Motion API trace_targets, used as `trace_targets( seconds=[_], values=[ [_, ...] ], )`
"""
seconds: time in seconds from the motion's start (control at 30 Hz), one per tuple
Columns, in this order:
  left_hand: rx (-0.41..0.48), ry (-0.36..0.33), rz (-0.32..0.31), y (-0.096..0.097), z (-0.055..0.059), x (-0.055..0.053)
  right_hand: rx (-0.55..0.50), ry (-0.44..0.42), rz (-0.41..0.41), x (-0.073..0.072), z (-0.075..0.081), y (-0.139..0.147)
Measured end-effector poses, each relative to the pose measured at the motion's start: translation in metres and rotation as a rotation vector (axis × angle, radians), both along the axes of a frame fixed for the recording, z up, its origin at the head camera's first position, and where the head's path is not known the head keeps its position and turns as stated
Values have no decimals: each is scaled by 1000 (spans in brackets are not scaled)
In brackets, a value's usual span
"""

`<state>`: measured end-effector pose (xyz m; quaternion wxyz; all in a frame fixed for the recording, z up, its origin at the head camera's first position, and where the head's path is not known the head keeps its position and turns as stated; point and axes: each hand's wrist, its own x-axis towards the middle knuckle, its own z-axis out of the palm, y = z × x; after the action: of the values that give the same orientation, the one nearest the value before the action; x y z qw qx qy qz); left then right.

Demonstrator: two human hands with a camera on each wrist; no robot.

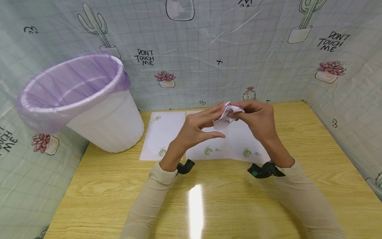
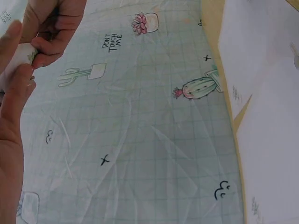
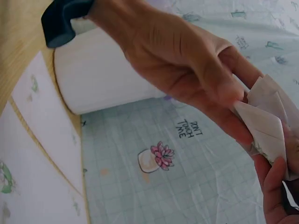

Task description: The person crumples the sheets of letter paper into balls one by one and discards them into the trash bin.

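Observation:
A crumpled, folded sheet of white paper (image 1: 222,122) is raised above the table between both hands. My right hand (image 1: 260,120) pinches its upper right part, thumb against the folds, as the right wrist view also shows in the folded paper (image 3: 266,123). My left hand (image 1: 195,129) holds the paper from the left, its fingers bent along the far side. The left thumb stretches out below the paper. In the left wrist view, a green print shows on the paper (image 2: 18,58) between the two hands, and part of the left hand (image 2: 11,121) is cut off.
Flat white sheets with green plant prints, among them a left sheet (image 1: 164,136), lie side by side on the wooden table (image 1: 119,192). A white bin (image 1: 110,122) with a purple liner (image 1: 71,79) stands at the left. A patterned curtain (image 1: 191,66) surrounds the table.

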<state>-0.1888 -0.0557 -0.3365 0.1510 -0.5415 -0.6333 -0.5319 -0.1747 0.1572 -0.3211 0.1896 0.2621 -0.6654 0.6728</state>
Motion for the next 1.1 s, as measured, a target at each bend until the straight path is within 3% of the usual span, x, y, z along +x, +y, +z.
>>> trace_targets(
  seconds=[0.13,0.23,0.3,0.37,0.43,0.5,0.63,0.77,0.9,0.97,1.1],
  values=[
    [20,220,207,3,3,-1,-41,-124,25,-2,-2,-2],
    [118,248,261,9,6,-1,-50,-158,27,-1,-2,-7],
    [205,167,272,12,6,-2,-26,-157,32,1,-2,-10],
    [286,32,259,12,6,-4,41,-130,63,3,-1,-10],
    [346,-117,234,9,6,-5,95,-90,163,4,0,-7],
    [359,-247,191,4,7,-6,151,-62,269,4,3,-2],
    [285,-401,136,-5,12,-8,174,-82,384,0,7,7],
    [238,-478,88,-8,17,-6,161,-115,432,-1,9,6],
    [251,-487,76,-5,26,2,178,-86,438,0,11,1],
    [264,-468,109,-2,31,7,179,-85,414,2,11,-2],
    [267,-401,239,5,33,12,200,-101,250,6,11,-8]
  ],
)
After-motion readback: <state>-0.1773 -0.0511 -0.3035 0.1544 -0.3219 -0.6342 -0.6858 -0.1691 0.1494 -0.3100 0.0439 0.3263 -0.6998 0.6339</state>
